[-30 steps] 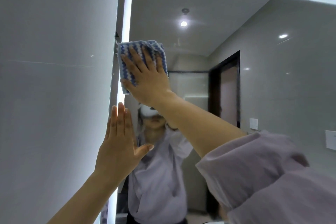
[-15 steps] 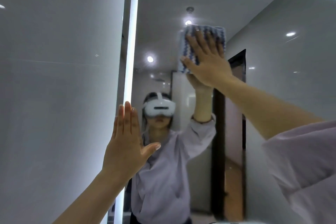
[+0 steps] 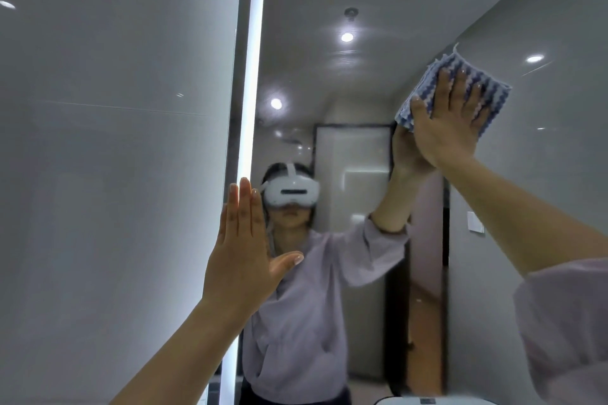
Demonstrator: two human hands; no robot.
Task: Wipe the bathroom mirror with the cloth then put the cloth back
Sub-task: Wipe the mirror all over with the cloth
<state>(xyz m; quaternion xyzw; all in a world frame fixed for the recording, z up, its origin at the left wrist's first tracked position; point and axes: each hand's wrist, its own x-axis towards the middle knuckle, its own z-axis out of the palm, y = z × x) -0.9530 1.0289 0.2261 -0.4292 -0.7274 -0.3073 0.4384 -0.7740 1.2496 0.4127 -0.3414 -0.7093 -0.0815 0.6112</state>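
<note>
Striped cloth (image 3: 455, 59) pressed flat, high on the right of the mirror (image 3: 345, 76)

The right hand (image 3: 444, 128) has no closed grip on it: its fingers are spread straight and the palm pins the cloth to the glass. The left hand (image 3: 240, 260) is flat and empty by the lit edge strip (image 3: 251, 76). Even palm pressure and overlapping passes should stop the cloth bunching or slipping.

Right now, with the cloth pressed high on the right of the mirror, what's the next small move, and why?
Probably slide the right hand and the cloth straight down a little. The fingers lie flat on the cloth, pressing it to the mirror in its upper right, with a long stretch of glass beneath it. The left hand is raised flat by the mirror's left edge, clear of that path.
</note>
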